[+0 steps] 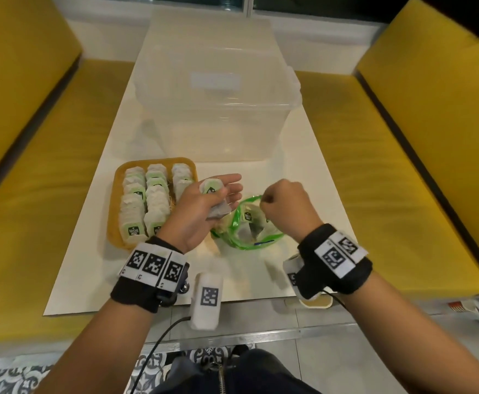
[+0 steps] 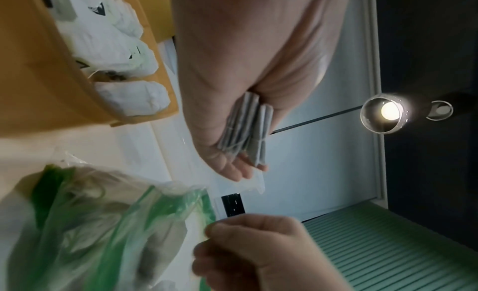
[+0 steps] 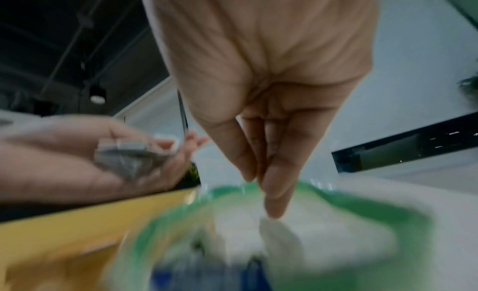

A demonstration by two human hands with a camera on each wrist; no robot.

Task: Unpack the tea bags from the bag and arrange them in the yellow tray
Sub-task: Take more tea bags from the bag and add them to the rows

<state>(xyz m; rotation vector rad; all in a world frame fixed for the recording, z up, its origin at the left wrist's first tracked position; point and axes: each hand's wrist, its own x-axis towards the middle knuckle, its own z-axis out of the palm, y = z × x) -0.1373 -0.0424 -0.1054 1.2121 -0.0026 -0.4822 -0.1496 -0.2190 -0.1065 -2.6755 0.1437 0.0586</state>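
Observation:
The yellow tray (image 1: pixel 113 200) lies at the left of the white table and holds three rows of tea bags (image 1: pixel 147 197). Just right of it, my left hand (image 1: pixel 232 194) is turned palm up, its thumb pinning a small stack of tea bags (image 1: pixel 211 190) (image 2: pixel 245 128) against the palm. The green-and-clear plastic bag (image 1: pixel 249 240) lies open beneath both hands with more tea bags inside. My right hand (image 1: pixel 264 201) hovers over the bag's mouth, fingers and thumb pinched together (image 3: pixel 264 173) on the top of a white tea bag (image 3: pixel 276 234).
A large clear plastic storage box (image 1: pixel 218 103) stands behind the tray and bag. Yellow cushioned benches (image 1: pixel 403 166) run along both sides of the table (image 1: pixel 303 180). The table's front edge is close to my wrists.

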